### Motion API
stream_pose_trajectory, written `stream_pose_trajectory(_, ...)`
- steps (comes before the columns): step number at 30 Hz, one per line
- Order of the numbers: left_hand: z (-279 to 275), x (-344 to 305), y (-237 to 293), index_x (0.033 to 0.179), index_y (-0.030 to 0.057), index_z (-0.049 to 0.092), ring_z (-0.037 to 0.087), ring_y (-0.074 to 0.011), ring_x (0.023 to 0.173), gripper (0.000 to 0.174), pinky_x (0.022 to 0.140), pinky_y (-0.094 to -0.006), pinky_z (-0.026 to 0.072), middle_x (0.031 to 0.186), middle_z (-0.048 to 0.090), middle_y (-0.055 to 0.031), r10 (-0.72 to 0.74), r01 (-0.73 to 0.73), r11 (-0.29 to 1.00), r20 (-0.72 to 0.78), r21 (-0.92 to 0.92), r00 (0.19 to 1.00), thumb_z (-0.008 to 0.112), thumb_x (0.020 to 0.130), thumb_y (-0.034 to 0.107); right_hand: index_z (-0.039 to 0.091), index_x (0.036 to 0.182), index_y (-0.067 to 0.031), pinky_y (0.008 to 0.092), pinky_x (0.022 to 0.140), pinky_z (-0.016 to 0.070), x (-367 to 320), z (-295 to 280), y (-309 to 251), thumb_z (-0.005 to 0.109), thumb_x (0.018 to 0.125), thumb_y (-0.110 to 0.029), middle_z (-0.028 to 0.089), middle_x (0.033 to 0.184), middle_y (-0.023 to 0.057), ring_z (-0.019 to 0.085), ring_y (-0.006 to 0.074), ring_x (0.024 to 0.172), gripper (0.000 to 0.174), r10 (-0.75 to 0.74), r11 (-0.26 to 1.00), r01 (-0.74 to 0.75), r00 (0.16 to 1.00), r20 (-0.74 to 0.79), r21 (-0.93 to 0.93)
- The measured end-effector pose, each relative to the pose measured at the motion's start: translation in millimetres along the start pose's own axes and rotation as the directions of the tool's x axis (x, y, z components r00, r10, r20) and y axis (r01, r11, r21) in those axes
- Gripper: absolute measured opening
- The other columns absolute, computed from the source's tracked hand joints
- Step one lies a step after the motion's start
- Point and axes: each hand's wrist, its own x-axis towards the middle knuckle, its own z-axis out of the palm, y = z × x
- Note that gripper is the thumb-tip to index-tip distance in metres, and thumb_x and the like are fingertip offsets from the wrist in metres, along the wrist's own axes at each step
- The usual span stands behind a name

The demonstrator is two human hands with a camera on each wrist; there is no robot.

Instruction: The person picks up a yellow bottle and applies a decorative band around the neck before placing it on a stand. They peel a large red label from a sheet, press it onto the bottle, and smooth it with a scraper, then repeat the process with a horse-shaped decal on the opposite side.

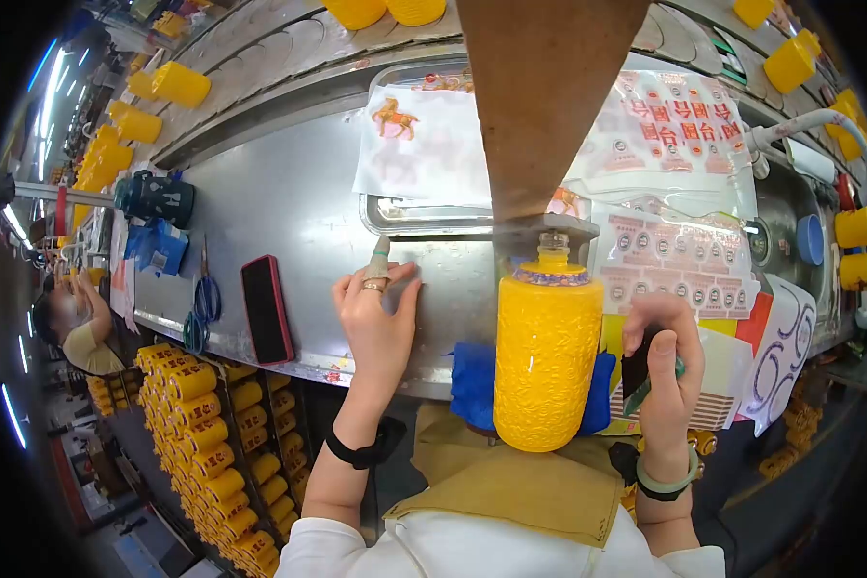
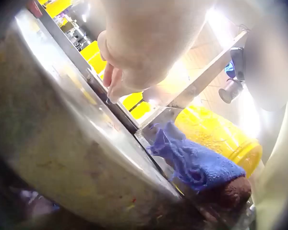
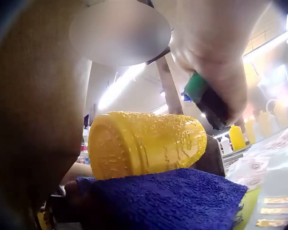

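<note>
Closest of all is the tan apron on the person's lap, and the bottom of the yellow bottle pokes out over it.

Far to the left, blue scissors and a dark phone lie right at the near edge of the metal worktop. A bump from an elbow could knock either one off.

Next comes the left hand. It lies flat on the worktop, its grip apart, fingers straight, holding nothing. There is bare metal on both sides of it and behind it, up to the tray, so this hand has good room to slide.

Then the yellow bottle. It lies on its side on a blue towel at the worktop's near edge, with its neck pointing away from the person. No hand is touching it. It is round, and part of it hangs past the edge, so I think it could roll or tip down if the towel gets tugged.

On the right, the right hand has its grip clamped on a dark tool with a green bit. It is just beside the bottle. A quick swing could hit the bottle.

Sticker sheets cover the worktop past that hand, so there is little open room there, and a sleeve could drag them.
</note>
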Motion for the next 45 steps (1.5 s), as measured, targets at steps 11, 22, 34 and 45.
stream_pose_trajectory(11,-10,-8,7,0.118,0.0025,0.072,0.063,-0.0329,0.111,0.036,0.103,-0.0451,0.0437,0.107,0.073,-0.0124,0.290,-0.297,0.943,0.064,0.148,0.955,0.079,0.083,0.006,0.061,0.123,0.0001,0.0250,0.077,0.0419,-7,-5,5,0.049,0.110,-0.023,0.057,0.099,0.0029,0.050,0.0101,0.087,0.029,0.028,1.000,-0.028,1.000,-0.009,-0.010)
stream_pose_trajectory(22,-7,-9,-5,0.117,0.0030,0.074,0.064,-0.0334,0.111,0.031,0.101,-0.0440,0.0468,0.115,0.075,-0.0123,0.133,-0.135,0.990,-0.039,-0.049,0.990,0.077,0.085,0.002,0.062,0.122,-0.0005,0.0248,0.077,0.0426,-10,-9,5,0.049,0.110,-0.019,0.058,0.099,0.0025,0.050,0.0100,0.087,0.026,0.028,0.998,-0.030,0.999,-0.031,-0.051)
stream_pose_trajectory(34,-13,21,59,0.140,-0.0040,0.034,0.035,-0.0166,0.127,0.085,0.115,-0.0334,0.0243,0.131,0.036,-0.0085,0.271,0.247,0.502,0.421,-0.829,0.866,0.027,0.104,0.073,0.036,0.154,0.0058,0.0347,0.080,0.0528,-42,-12,16,0.097,0.055,-0.055,0.049,0.133,0.0207,0.059,0.0248,0.093,0.131,0.063,0.898,0.090,0.942,0.328,-0.430)
stream_pose_trajectory(45,1,32,61,0.138,-0.0013,0.031,0.037,-0.0144,0.117,0.084,0.110,-0.0323,0.0264,0.123,0.036,-0.0074,0.364,0.324,0.442,0.498,-0.836,0.787,0.019,0.103,0.074,0.031,0.155,0.0115,0.0421,0.092,0.0565,-48,7,28,0.091,0.068,-0.022,0.050,0.145,0.0331,0.062,0.0427,0.123,0.111,-0.079,0.711,0.295,0.936,0.344,-0.638)
